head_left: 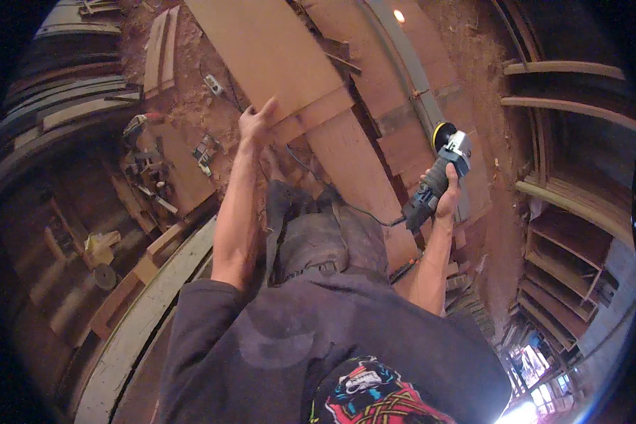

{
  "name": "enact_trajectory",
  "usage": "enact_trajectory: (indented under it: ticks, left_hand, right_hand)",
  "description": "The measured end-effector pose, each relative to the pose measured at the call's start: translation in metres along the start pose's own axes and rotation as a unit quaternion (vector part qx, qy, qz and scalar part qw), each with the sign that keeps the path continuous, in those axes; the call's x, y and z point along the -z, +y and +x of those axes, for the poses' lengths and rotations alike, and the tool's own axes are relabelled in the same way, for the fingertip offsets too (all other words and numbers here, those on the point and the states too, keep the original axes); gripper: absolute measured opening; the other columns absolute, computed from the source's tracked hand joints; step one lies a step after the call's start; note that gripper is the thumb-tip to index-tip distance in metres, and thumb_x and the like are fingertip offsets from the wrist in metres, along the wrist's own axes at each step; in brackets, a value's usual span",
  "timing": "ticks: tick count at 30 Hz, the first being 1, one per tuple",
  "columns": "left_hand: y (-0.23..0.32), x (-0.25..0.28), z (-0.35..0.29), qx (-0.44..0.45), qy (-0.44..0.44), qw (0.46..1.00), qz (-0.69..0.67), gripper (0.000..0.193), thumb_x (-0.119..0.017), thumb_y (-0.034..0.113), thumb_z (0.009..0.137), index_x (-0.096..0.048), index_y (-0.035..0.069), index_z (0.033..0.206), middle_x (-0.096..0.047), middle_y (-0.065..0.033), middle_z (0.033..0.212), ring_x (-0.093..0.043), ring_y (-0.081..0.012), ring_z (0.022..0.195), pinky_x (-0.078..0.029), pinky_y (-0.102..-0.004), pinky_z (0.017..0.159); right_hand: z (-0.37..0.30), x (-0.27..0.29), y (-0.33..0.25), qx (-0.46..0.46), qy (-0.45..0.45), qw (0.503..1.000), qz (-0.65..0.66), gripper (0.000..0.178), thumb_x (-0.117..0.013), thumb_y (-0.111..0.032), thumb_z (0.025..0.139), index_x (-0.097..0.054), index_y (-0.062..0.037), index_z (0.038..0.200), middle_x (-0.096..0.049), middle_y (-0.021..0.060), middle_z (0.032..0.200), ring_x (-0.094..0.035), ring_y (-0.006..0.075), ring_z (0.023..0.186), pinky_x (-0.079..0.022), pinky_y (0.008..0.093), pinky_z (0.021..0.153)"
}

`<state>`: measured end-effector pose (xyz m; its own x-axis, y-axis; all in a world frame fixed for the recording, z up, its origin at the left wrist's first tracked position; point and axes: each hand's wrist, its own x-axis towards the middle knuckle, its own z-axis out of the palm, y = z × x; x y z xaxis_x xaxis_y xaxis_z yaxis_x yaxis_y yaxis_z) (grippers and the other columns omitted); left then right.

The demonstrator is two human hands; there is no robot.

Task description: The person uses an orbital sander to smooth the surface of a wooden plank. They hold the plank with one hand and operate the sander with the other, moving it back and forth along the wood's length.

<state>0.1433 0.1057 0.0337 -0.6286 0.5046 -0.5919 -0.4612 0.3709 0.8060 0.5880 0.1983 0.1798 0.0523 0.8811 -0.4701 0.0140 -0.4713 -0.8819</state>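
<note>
My right hand (446, 189) is wrapped round the dark body of an angle grinder (432, 185). The grinder's silver head points away from me, and its yellow-rimmed round disc (442, 134) is held up off the boards. A dark cord (371, 215) trails from its rear end toward my lap. With my left hand (256, 126) I grip the near left edge of a wide, light brown wooden board (283, 53), thumb over its top face. That board slants away to the upper left and overlaps another plank (353, 155) lying in front of me.
More wide boards (392, 85) lie to the right, a long grey beam (403, 46) across them. A power strip (213, 86) sits on the reddish, dusty ground at left. Tools and offcuts cover a low board (180, 166). Timber racks (558, 261) stand at right.
</note>
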Motion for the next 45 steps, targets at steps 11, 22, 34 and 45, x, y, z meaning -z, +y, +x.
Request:
enact_trajectory:
  ticks: [11, 22, 34, 45]
  left_hand:
    - [0.128, 0.171, -0.064, -0.165, 0.158, 0.908, 0.351, 0.059, -0.097, 0.035, 0.073, -0.074, 0.004, 0.117, -0.078, -0.0123, 0.111, -0.076, -0.0259, 0.098, -0.059, -0.0377, 0.088]
    - [0.121, 0.011, -0.161, -0.302, 0.094, 0.825, 0.468, 0.057, -0.078, 0.005, 0.069, -0.056, 0.006, 0.121, -0.06, -0.0179, 0.128, -0.061, -0.0426, 0.118, -0.052, -0.0506, 0.098]
    - [-0.03, 0.054, -0.042, -0.465, 0.19, 0.638, 0.583, 0.05, -0.068, 0.005, 0.086, -0.053, 0.007, 0.133, -0.051, -0.0172, 0.151, -0.045, -0.0385, 0.146, -0.032, -0.056, 0.126]
    - [-0.059, 0.095, -0.042, -0.113, 0.439, 0.889, -0.067, 0.075, -0.077, 0.044, 0.092, -0.048, 0.001, 0.145, -0.054, -0.0176, 0.145, -0.051, -0.0368, 0.139, -0.039, -0.0545, 0.118]
  right_hand:
    - [0.004, -0.002, 0.003, -0.005, -0.061, 0.996, 0.07, 0.051, -0.065, -0.052, 0.101, -0.066, -0.002, 0.111, -0.072, 0.0112, 0.091, -0.073, 0.0232, 0.078, -0.061, 0.0372, 0.069]
    - [0.01, 0.002, 0.005, -0.032, -0.081, 0.99, 0.107, 0.05, -0.062, -0.052, 0.103, -0.065, -0.004, 0.115, -0.072, 0.0122, 0.092, -0.073, 0.0253, 0.081, -0.062, 0.0388, 0.076]
    - [0.004, -0.003, -0.003, -0.054, -0.065, 0.989, 0.118, 0.05, -0.066, -0.053, 0.101, -0.066, -0.0031, 0.108, -0.071, 0.0108, 0.09, -0.072, 0.0254, 0.079, -0.061, 0.0388, 0.075]
    - [-0.006, -0.01, -0.005, -0.061, -0.046, 0.992, 0.1, 0.063, -0.06, -0.063, 0.1, -0.066, -0.0013, 0.11, -0.072, 0.0122, 0.091, -0.072, 0.0266, 0.079, -0.062, 0.0399, 0.072]
